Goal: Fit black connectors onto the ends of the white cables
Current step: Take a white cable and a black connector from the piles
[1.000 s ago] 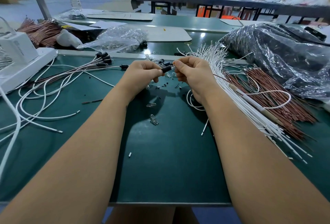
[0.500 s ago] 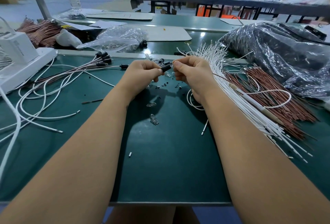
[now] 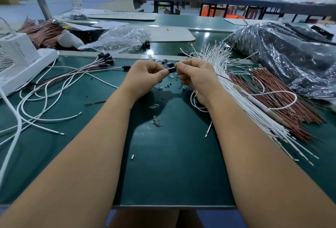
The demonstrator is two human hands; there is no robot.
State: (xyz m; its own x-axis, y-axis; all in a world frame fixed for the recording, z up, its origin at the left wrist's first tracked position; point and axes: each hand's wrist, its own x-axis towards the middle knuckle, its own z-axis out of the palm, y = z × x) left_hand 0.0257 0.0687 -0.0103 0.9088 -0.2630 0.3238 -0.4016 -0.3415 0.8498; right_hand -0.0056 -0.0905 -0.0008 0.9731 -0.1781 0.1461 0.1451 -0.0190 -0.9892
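Note:
My left hand point(image 3: 145, 76) pinches a small black connector point(image 3: 171, 69) between thumb and forefinger above the green table. My right hand point(image 3: 196, 76) is closed on a white cable point(image 3: 195, 104) whose end meets the connector; the cable loops out below that wrist. The joint itself is hidden by my fingertips. Finished cables with black connectors point(image 3: 106, 58) lie fanned out at the left. A thick bundle of bare white cables point(image 3: 254, 111) lies at the right.
Reddish-brown wires point(image 3: 283, 96) lie beside the white bundle. A big dark plastic bag point(image 3: 283, 55) fills the right rear, a clear bag point(image 3: 123, 38) the middle rear. A white device point(image 3: 20, 60) stands at left. Small clear parts point(image 3: 157, 121) and black bits dot the mat.
Both hands stay together at the same spot. The fingers have shifted only slightly around the connector and the cable end.

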